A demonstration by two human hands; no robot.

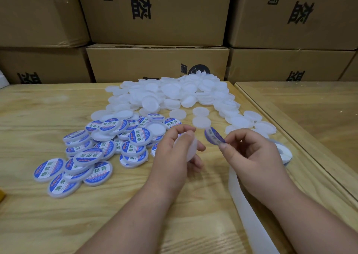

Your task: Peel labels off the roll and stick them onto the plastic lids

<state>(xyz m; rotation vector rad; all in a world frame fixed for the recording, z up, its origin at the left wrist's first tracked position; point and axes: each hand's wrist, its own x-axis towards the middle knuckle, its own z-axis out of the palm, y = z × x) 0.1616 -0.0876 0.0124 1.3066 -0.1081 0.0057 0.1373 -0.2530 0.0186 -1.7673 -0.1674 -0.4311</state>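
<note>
While our right hand (251, 153) hides most of the roll (284, 153), its fingertips pinch a curled blue label (214, 137) (print unreadable); our left hand (174, 154) grips a blank lid (188, 149) above the table (29, 106).

The round white plastic lids with blue-and-white stickers (139, 136), heaped at the left of the pale wooden bench (29, 122), each carry 3 large green characters, 助焊膏, across a white band; the small red and blue print around them is too fine to read. The brown cardboard boxes (155, 13) stacked behind show big black characters printed upside down, possibly 头盔, beside a smaller 公司. The blue-and-white round sticker (214, 137) pinched in the right hand is bent, its print unreadable.
</note>
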